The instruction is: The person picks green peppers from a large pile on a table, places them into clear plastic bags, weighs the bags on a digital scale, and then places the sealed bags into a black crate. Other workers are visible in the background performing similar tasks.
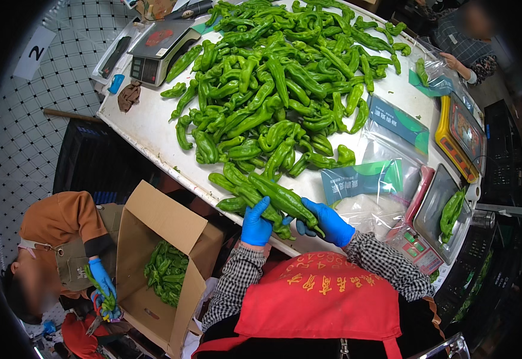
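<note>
My left hand (pixel 257 224), in a blue glove, is closed around several long green peppers (pixel 254 197) at the table's near edge. To its right, my right hand (pixel 328 223), also gloved in blue, grips the lower end of a large green pepper (pixel 283 195). Beyond both hands spreads a big heap of green peppers (pixel 261 94). Clear plastic bags with printed bands (pixel 363 180) lie to the right of the heap. One green pepper (pixel 452 214) rests on the metal pan of a pink scale (pixel 436 224) at the right.
A cardboard box (pixel 162 226) holding green peppers stands left below the white table (pixel 153 134). Beside it a co-worker (pixel 63 242) holds peppers and scissors. A scale (pixel 160 51) stands at the far left, a yellow scale (pixel 460 137) at right. Another person (pixel 462 45) handles a bag.
</note>
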The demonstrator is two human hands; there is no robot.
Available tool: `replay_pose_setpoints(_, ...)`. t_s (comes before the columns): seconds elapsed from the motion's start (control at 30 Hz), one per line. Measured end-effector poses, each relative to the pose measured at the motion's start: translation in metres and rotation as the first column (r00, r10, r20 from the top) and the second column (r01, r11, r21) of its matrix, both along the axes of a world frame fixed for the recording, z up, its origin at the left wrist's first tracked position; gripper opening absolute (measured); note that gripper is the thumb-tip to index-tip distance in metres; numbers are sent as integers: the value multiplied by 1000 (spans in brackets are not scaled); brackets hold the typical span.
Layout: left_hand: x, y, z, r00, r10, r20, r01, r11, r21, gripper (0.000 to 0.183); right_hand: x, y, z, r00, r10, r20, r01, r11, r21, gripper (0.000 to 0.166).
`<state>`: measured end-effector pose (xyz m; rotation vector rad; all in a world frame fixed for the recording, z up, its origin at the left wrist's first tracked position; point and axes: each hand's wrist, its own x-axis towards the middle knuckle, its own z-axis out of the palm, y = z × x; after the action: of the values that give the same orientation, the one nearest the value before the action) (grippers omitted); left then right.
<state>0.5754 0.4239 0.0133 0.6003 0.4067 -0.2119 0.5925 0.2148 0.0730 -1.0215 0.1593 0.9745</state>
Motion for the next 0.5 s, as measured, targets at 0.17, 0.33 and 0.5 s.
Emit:
replay_pose_setpoints(0.17,1,2,-4,1000,18,-21,-17,1000,26,50,-9,3,-23,989,-132,73,136,989,-57,45)
replay_pose_setpoints(0.33,3,1,-1,998,47,-44,-44,997,65,47,-10,9,-19,909,-86,409,202,947,-249,45)
replay_pose_setpoints(0.5,4,-2,-2,999,-23,-25,24,1000,6,49,-4,4,-18,959,-13,284,84,968,-237,44)
